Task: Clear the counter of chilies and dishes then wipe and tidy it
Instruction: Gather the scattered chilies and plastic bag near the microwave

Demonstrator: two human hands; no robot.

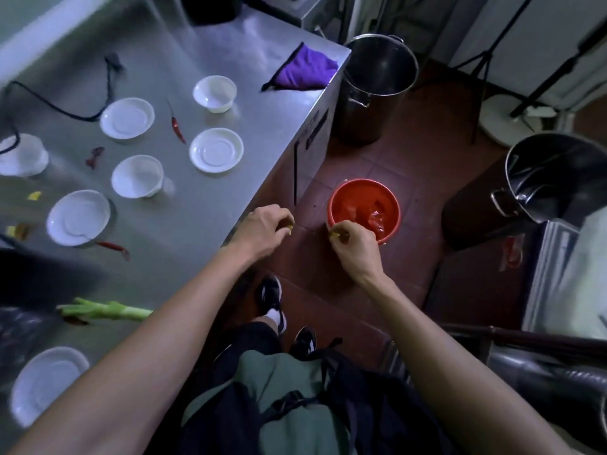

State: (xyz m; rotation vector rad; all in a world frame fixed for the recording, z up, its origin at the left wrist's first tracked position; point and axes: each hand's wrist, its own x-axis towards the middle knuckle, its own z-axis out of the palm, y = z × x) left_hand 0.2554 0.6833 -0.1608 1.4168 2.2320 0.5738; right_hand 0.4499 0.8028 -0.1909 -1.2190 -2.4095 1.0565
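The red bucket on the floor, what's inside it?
The red bucket holds a crumpled red plastic bag lining. The right hand, pinching a small yellow scrap, covers the near rim, and whatever lies under the bag cannot be seen.

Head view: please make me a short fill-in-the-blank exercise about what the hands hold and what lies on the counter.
1. The cloth at the far corner of the counter has the colour ____.
2. The red bucket stands on the ____, not on the counter.
3. Each hand, left hand and right hand, pinches a small scrap of ____ colour.
4. The green stalk lies near the counter's ____ edge.

Missing words: purple; floor; yellow; near
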